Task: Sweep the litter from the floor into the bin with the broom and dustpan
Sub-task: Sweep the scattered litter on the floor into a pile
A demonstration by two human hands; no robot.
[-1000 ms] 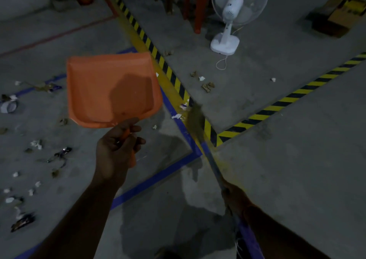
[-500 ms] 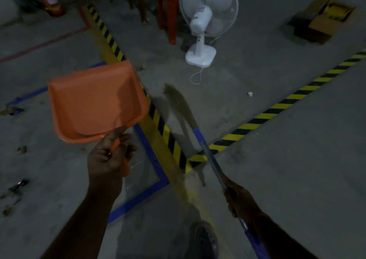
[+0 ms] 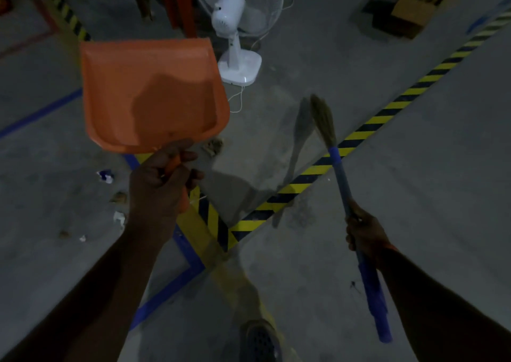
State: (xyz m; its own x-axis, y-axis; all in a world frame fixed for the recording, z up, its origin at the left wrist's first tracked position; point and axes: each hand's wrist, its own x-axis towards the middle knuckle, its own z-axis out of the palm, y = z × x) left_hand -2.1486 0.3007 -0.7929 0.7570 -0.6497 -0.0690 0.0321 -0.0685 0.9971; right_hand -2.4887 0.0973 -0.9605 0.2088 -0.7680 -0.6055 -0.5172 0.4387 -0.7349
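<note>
My left hand grips the handle of an orange dustpan, which is raised in the air with its open pan facing me. My right hand grips the blue handle of a broom; its straw head points up and away, off the floor. Scraps of litter lie on the concrete left of the dustpan hand, and a brown clump of litter shows just under the pan's edge. No bin is in view.
A white standing fan stands behind the dustpan, its cord trailing on the floor. Yellow-black hazard tape and blue tape cross the floor. Red chair legs are at the top, a cardboard box top right. My shoe is at the bottom.
The view has swung left to right across the floor. The broom has lifted off the floor and moved right, its head now raised. The dustpan stays held up in my left hand.
</note>
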